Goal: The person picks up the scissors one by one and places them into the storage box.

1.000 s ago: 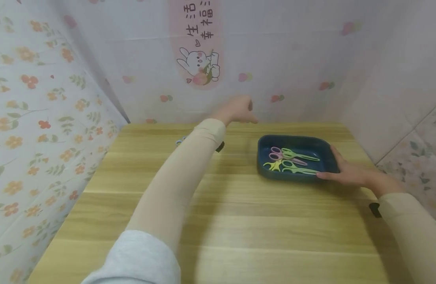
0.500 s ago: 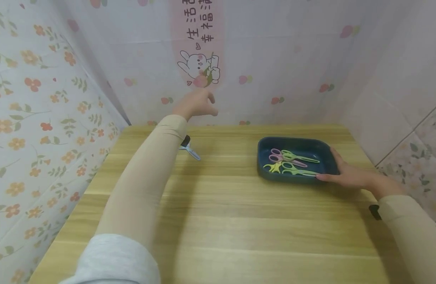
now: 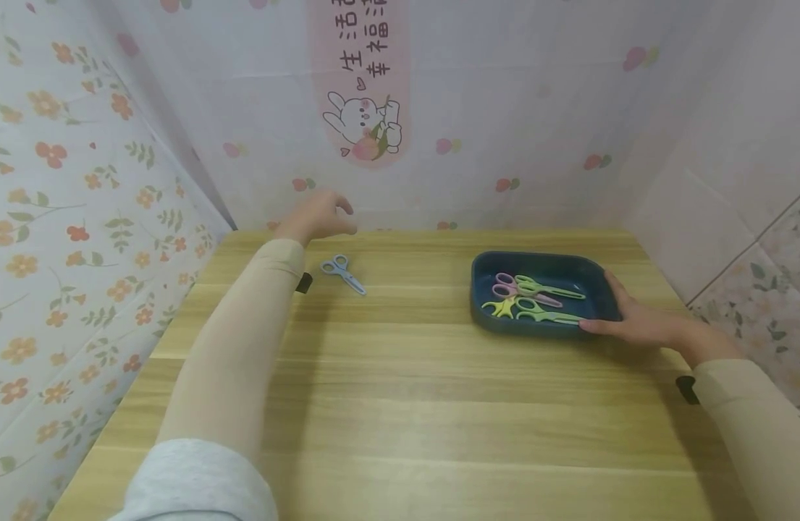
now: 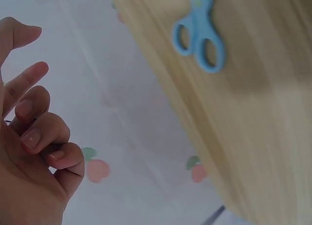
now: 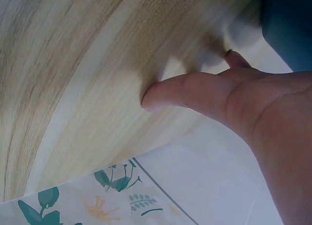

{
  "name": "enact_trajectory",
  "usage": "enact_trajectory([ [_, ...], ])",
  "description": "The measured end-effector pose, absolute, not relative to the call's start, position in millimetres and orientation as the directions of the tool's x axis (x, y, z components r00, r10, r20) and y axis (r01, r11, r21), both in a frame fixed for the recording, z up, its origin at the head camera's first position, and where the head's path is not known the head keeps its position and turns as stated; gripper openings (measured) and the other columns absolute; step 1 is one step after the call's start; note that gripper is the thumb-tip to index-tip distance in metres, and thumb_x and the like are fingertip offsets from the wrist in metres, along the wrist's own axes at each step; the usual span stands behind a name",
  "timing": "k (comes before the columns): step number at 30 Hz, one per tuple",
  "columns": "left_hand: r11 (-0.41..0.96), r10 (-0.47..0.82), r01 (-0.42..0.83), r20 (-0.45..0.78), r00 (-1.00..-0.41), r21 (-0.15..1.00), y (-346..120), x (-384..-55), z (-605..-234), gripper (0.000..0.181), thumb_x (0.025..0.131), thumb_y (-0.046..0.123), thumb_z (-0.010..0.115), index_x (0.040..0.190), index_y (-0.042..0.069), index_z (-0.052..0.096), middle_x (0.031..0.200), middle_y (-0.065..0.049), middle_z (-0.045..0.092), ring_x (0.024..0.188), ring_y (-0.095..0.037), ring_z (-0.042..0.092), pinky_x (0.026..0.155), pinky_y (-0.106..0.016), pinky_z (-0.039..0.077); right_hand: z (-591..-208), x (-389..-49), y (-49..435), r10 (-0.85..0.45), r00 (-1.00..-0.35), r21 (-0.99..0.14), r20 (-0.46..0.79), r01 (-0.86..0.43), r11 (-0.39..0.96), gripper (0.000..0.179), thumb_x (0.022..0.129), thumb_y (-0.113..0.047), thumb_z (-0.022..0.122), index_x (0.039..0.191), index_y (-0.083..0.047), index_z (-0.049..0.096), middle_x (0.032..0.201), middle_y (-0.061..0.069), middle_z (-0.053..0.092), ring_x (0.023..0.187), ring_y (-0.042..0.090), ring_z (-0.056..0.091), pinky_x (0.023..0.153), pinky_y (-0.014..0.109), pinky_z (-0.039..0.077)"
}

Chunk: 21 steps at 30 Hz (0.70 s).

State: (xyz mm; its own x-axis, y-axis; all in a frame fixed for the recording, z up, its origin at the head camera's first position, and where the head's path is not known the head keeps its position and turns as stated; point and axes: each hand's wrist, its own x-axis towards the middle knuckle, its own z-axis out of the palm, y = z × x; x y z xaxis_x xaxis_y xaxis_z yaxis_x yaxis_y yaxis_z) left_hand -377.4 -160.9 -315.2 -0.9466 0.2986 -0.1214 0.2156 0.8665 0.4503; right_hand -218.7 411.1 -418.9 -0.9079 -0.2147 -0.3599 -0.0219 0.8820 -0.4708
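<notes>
My left hand (image 3: 318,217) hovers above the table's back left with nothing in it, its fingers loosely bent. Just below and to its right lies a pair of light blue scissors (image 3: 343,273) on the tabletop; their handle loops also show as blue scissors (image 4: 200,37) in the left wrist view, apart from the hand. At the right, my right hand (image 3: 641,318) holds the end of a dark blue tray (image 3: 536,329), thumb at its front rim. Inside lie pink scissors (image 3: 504,290), two pairs of green scissors (image 3: 549,288) and a yellow piece with curved arms (image 3: 502,307).
The wood-grain table (image 3: 426,405) meets a white printed curtain (image 3: 536,108) at the back. A flowered cloth (image 3: 67,217) hangs along the left side, and another patterned sheet (image 3: 764,311) borders the right.
My left hand has moved left, away from the tray, and has come lower, uncovering the blue scissors. My right hand and the tray have stayed in place.
</notes>
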Motion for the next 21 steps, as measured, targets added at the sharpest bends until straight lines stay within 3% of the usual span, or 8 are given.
enact_trajectory([
  [9, 0.895, 0.299, 0.226, -0.14, -0.944, 0.386, -179, -373, -350, 0.053, 0.092, 0.033, 0.073, 0.138, 0.007, 0.067, 0.157, -0.017, 0.056, 0.147, -0.044, 0.048, 0.121, -0.063, 0.041, -419, -219, 411, -0.212, -0.911, -0.458, -0.354, -0.029, 0.888, 0.128, 0.1, -0.059, 0.064, 0.159, -0.006, -0.037, 0.164, 0.049, -0.015, 0.143, 0.078, 0.016, 0.113, 0.085, 0.024],
  [15, 0.928, 0.264, 0.203, -0.168, -0.95, 0.311, -190, -375, -380, 0.044, 0.097, 0.024, 0.065, 0.138, 0.009, 0.069, 0.153, -0.017, 0.06, 0.144, -0.045, 0.052, 0.119, -0.065, 0.041, -421, -220, 411, -0.21, -0.912, -0.481, -0.354, -0.015, 0.877, 0.129, 0.099, -0.058, 0.066, 0.16, -0.006, -0.036, 0.165, 0.047, -0.017, 0.145, 0.077, 0.011, 0.114, 0.085, 0.02],
  [21, 0.924, 0.282, 0.2, -0.227, -0.932, 0.325, -195, -373, -398, 0.041, 0.102, 0.021, 0.06, 0.141, 0.01, 0.067, 0.147, -0.018, 0.064, 0.134, -0.041, 0.057, 0.116, -0.065, 0.044, -420, -220, 412, -0.208, -0.91, -0.479, -0.358, -0.011, 0.877, 0.129, 0.099, -0.058, 0.066, 0.16, -0.005, -0.035, 0.165, 0.047, -0.017, 0.145, 0.077, 0.011, 0.114, 0.085, 0.02],
])
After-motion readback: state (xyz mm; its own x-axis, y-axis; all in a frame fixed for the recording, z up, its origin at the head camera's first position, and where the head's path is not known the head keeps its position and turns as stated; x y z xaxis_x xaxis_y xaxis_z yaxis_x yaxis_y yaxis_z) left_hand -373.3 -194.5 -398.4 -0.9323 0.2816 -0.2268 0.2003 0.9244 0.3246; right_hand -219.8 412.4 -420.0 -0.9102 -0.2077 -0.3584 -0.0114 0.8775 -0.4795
